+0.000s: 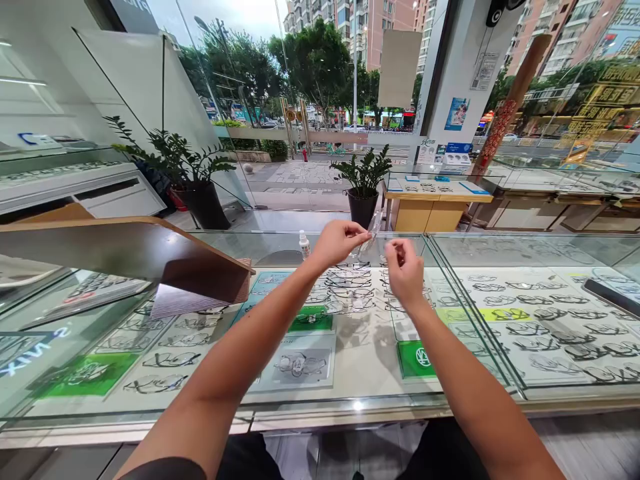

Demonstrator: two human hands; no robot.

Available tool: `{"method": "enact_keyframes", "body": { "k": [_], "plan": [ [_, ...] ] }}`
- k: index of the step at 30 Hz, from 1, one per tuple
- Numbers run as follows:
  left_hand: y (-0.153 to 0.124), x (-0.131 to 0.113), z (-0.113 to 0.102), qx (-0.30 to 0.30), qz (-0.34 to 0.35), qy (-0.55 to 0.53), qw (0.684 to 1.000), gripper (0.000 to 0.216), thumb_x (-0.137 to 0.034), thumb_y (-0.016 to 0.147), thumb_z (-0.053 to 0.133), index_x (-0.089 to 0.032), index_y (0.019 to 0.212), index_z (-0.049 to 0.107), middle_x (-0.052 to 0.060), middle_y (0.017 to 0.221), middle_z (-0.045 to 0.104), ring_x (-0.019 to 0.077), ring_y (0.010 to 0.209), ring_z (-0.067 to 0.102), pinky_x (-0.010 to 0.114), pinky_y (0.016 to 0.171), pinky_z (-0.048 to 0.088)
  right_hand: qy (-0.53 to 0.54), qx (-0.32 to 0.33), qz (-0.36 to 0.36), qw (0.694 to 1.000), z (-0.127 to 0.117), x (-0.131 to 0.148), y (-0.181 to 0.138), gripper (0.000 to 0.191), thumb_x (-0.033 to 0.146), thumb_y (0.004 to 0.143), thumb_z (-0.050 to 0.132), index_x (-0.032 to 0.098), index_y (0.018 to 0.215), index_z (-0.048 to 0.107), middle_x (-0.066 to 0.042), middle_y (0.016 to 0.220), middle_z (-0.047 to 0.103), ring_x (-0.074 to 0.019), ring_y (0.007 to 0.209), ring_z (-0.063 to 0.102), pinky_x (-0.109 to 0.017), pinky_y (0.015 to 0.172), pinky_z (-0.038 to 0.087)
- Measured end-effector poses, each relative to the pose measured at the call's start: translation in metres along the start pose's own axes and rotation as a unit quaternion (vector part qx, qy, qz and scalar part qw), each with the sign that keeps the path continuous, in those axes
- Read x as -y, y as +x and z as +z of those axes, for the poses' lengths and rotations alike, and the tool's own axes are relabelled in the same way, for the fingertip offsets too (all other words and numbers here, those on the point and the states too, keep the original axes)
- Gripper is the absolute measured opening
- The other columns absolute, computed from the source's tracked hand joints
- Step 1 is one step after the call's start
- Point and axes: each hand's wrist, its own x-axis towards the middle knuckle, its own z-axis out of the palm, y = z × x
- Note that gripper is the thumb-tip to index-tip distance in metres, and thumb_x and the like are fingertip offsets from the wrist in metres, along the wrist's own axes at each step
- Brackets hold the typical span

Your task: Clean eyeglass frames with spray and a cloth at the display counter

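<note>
My left hand is held above the glass display counter, with thumb and fingertips pinched on a pair of clear eyeglasses. The eyeglasses are see-through and tilted, so their outline is hard to make out against the glass. To their right, my right hand is raised with its fingers curled together, apart from the eyeglasses. Whether anything small is in those fingers is hidden. A small white bottle stands on the counter just left of my left hand.
Under the glass counter top lie rows of eyeglasses. A brown-framed mirror or panel leans at left on a striped base. A dark phone-like slab lies at far right. Potted plants stand beyond.
</note>
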Motion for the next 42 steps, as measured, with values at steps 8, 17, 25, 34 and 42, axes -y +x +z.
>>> {"method": "enact_keyframes", "body": {
  "k": [8,17,25,34,42],
  "plan": [
    [0.063,0.054,0.008,0.182,0.011,0.377,0.908,0.017,-0.031,0.089,0.076,-0.022,0.095,0.089,0.01,0.094,0.082,0.0236,0.088,0.068,0.03,0.073,0.039,-0.049,-0.037,0.036,0.997,-0.014,-0.018,0.019,0.035,0.051,0.102,0.057,0.023,0.08,0.057,0.004,0.068,0.051,-0.0151,0.062,0.043,-0.03,0.064,0.035],
    [0.067,0.091,0.022,0.267,-0.034,0.444,0.855,0.017,-0.028,0.086,0.078,-0.024,0.098,0.089,0.011,0.101,0.084,0.0266,0.097,0.073,0.03,0.084,0.048,-0.052,-0.014,0.035,0.998,-0.01,-0.016,0.015,0.034,0.05,0.103,0.056,0.024,0.082,0.057,0.003,0.069,0.055,-0.0152,0.063,0.045,-0.03,0.065,0.035],
    [0.072,0.102,0.029,0.293,-0.059,0.471,0.83,0.02,-0.029,0.084,0.08,-0.024,0.102,0.088,0.012,0.108,0.083,0.0285,0.103,0.074,0.032,0.092,0.052,-0.045,0.0,0.029,0.999,-0.009,-0.017,0.014,0.036,0.052,0.104,0.055,0.024,0.082,0.055,0.004,0.067,0.053,-0.0148,0.061,0.043,-0.03,0.063,0.034],
    [0.072,0.104,0.026,0.293,-0.085,0.471,0.828,0.028,-0.03,0.08,0.081,-0.026,0.106,0.086,0.01,0.112,0.082,0.0301,0.109,0.074,0.036,0.098,0.055,-0.061,0.003,0.036,0.998,-0.01,-0.015,0.014,0.037,0.054,0.103,0.054,0.024,0.081,0.056,0.005,0.065,0.052,-0.015,0.06,0.043,-0.03,0.063,0.033],
    [0.08,0.109,0.024,0.242,-0.128,0.47,0.839,0.041,-0.042,0.104,0.07,-0.017,0.136,0.067,0.012,0.137,0.068,0.026,0.119,0.07,0.05,0.102,0.061,-0.079,0.002,0.037,0.996,-0.01,-0.013,0.014,0.036,0.053,0.103,0.053,0.025,0.08,0.056,0.004,0.064,0.053,-0.0156,0.059,0.045,-0.029,0.064,0.034]
  ]
}}
